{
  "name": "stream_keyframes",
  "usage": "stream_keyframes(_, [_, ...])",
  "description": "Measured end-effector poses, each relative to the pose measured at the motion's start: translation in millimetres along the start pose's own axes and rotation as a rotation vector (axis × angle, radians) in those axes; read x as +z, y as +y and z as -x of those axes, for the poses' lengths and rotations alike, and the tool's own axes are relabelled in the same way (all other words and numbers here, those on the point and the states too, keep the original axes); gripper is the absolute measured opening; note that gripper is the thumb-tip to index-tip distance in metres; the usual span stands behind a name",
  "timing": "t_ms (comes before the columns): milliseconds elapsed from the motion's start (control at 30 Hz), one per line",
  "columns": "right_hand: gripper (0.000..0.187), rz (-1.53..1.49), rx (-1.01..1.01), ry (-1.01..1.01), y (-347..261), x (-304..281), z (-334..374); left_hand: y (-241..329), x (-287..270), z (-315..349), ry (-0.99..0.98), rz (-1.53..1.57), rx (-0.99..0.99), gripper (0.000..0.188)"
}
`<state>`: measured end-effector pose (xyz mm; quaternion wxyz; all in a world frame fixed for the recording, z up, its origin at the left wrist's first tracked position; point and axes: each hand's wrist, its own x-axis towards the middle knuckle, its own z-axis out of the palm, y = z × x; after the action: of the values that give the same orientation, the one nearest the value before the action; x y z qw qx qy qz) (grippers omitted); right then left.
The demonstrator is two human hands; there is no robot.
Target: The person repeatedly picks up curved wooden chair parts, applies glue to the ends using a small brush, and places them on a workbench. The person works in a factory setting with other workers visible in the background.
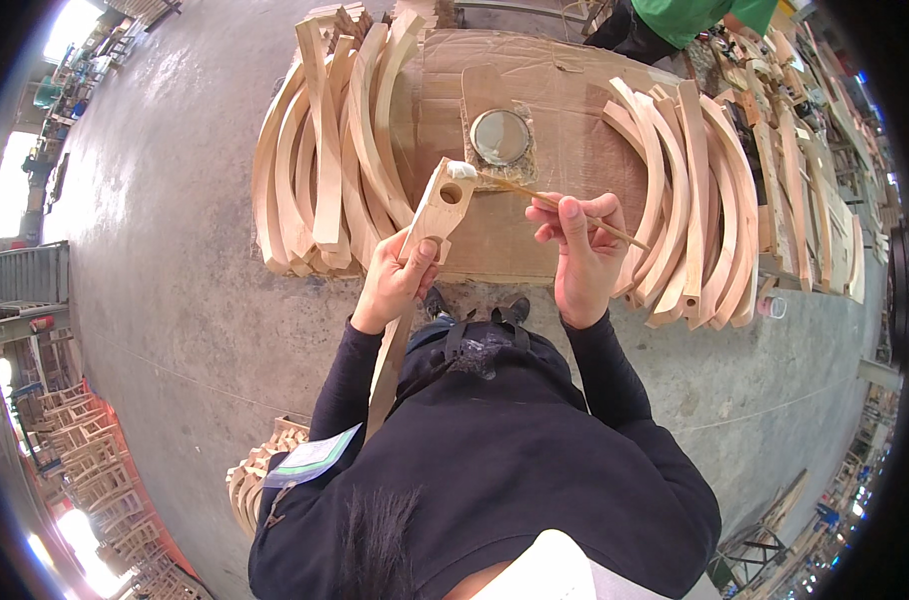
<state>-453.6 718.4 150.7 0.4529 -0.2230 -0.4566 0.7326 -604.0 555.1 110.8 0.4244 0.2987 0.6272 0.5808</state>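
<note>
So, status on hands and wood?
Left hand: gripping wooden piece, white smear on its end. Right hand: holding thin stick, tip near smear. Nothing visibly blocking.

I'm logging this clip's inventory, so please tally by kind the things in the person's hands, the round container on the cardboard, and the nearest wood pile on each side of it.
Wooden piece, in left hand: 1
Thin stick, in right hand: 1
Round container: 1
Wood piles, left pile and right pile: 2
Total: 5
</note>
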Motion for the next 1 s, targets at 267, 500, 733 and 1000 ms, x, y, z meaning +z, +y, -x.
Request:
stream_keyframes(267, [0.014, -0.031, 0.039, -0.075, 2, -2, 1, 5, 4, 1, 0.009, 0.018, 0.015, 0.058])
stream_keyframes(500, [0.015, -0.021, 0.052, -0.207, -1, -7, 12, -6, -1, 2, 0.007, 0.108, 0.019, 0.048])
stream_keyframes(733, [0.014, -0.087, 0.048, -0.153, -3, -11, 6, -2, 1, 2, 0.017, 0.027, 0.056, 0.057])
stream_keyframes(1000, [0.015, -0.074, 0.049, -0.163, 2, -10, 9, -6, -2, 5, 0.029, 0.144, 0.028, 0.050])
